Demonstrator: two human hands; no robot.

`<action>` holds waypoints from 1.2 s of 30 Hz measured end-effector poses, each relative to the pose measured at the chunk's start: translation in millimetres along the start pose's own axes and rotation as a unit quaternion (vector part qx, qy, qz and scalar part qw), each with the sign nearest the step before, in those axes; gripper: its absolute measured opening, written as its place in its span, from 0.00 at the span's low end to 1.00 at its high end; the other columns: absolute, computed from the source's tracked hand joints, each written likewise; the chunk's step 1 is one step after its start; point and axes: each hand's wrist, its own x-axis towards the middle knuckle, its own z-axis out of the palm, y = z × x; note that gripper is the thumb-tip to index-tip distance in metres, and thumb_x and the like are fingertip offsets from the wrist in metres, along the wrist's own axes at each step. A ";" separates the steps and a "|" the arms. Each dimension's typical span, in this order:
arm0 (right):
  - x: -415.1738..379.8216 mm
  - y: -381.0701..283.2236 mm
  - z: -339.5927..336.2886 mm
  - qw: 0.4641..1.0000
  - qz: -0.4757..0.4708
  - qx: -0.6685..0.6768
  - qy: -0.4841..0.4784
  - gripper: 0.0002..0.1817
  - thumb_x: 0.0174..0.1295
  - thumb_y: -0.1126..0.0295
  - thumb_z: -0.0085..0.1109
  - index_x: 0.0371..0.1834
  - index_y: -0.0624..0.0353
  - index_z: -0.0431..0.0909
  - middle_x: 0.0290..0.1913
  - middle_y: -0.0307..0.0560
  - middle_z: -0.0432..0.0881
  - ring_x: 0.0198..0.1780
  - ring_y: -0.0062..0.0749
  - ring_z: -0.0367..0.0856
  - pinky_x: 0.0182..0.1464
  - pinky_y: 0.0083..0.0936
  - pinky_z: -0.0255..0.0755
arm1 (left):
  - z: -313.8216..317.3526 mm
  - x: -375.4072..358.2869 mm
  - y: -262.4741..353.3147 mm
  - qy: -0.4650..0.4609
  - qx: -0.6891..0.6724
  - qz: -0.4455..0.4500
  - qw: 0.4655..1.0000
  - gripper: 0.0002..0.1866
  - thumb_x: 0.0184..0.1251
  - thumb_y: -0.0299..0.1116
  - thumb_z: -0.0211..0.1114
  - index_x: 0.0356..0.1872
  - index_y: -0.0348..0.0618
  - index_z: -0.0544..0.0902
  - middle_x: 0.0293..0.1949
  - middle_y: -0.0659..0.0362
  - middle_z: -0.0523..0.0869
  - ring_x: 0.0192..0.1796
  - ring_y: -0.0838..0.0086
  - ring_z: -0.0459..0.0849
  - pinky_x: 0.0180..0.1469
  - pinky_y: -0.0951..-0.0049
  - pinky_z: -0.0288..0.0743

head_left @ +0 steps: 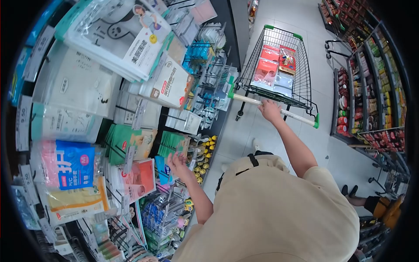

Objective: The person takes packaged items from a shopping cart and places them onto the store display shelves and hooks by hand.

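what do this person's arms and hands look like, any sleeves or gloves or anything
A plain beige short-sleeved top, its right sleeve ending near the elbow. The left hand and right hand are ungloved, with no watch visible.

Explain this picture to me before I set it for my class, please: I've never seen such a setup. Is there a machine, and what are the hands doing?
There is no robot here, just a person with two bare hands. The single picture comes from a camera worn on the head, looking forward and down, so the person's shirt fills the bottom.

The right hand rests on the handle of a wire shopping cart. In the cart lie packs, some reddish.

The left hand, fingers spread, is close to hanging green packs on the store rack; whether it touches anything is unclear. It appears to hold nothing.
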 end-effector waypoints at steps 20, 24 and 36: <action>-114.7 -13.3 -43.9 0.920 -0.175 0.131 -0.326 0.21 0.66 0.55 0.56 0.52 0.61 0.78 0.43 0.61 0.85 0.49 0.54 0.83 0.53 0.44 0.76 | 187.6 -16.0 -56.2 -0.336 0.119 -0.089 0.930 0.15 0.76 0.31 0.56 0.58 0.35 0.74 0.48 0.53 0.82 0.45 0.72 0.83 0.48 0.74 0.78; -83.8 7.8 -43.1 0.859 -0.073 0.409 -0.299 0.18 0.67 0.58 0.56 0.46 0.63 0.81 0.36 0.54 0.85 0.39 0.40 0.86 0.43 0.35 0.78 | 211.9 -24.8 -89.6 -0.396 0.211 -0.022 0.893 0.14 0.77 0.31 0.55 0.57 0.35 0.76 0.48 0.55 0.84 0.46 0.74 0.84 0.49 0.75 0.77; 26.5 192.5 226.8 0.748 0.354 0.548 -0.124 0.14 0.62 0.64 0.62 0.43 0.64 0.82 0.34 0.42 0.84 0.30 0.25 0.82 0.29 0.24 0.77 | 224.5 -22.6 -186.9 -0.484 0.412 0.048 0.771 0.14 0.74 0.29 0.57 0.55 0.34 0.79 0.48 0.50 0.85 0.49 0.65 0.84 0.52 0.70 0.76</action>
